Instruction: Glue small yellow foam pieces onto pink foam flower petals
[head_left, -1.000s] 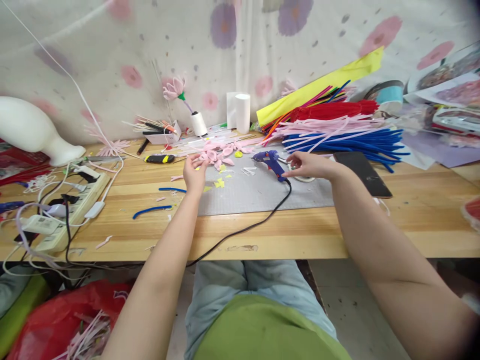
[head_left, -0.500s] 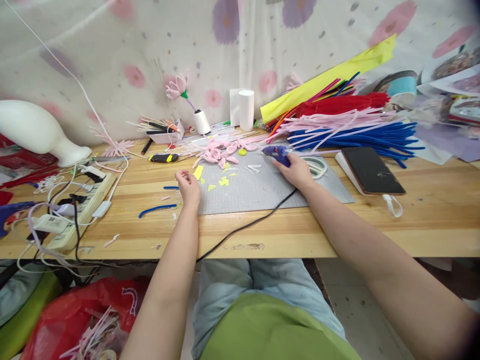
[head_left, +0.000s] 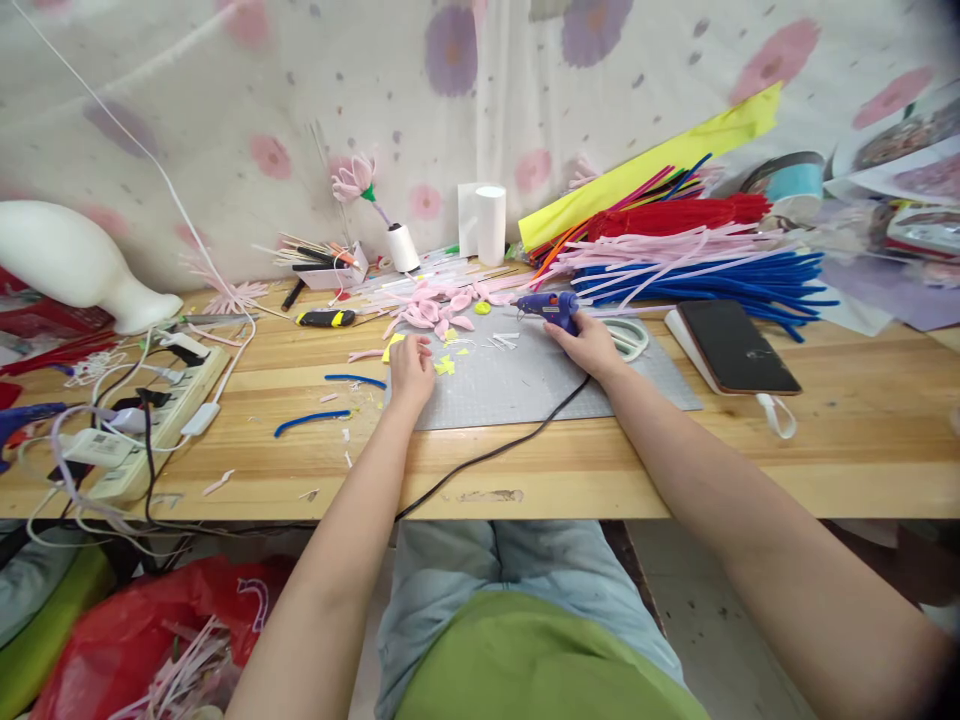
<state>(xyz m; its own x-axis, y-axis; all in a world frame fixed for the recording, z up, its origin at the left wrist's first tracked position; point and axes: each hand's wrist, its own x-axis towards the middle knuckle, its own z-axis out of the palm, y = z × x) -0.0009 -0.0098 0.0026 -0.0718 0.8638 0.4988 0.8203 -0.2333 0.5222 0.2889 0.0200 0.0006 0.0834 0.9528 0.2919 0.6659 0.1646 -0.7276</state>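
In the head view my right hand (head_left: 589, 347) is wrapped around the handle of a blue hot glue gun (head_left: 549, 306), whose nozzle points left over the grey cutting mat (head_left: 517, 395). My left hand (head_left: 412, 370) is at the mat's left side with its fingers curled together; what they hold, if anything, is hidden. Just behind it lies a yellow piece (head_left: 391, 347), and small yellow scraps (head_left: 445, 366) lie to its right. Pink fuzzy petals (head_left: 429, 308) are heaped at the mat's back edge. Short white strips (head_left: 504, 341) lie between my hands.
Bundles of blue pipe cleaners (head_left: 705, 280) and pink ones lie at the back right, beside a phone (head_left: 739, 345) on a stand. A utility knife (head_left: 326, 318), a pink flower (head_left: 355, 178) and a power strip (head_left: 161, 425) are further left. The glue gun's black cord (head_left: 487, 458) crosses the front.
My left hand has moved right, onto the mat's left part by the yellow scraps. My right hand keeps the glue gun in nearly the same place.
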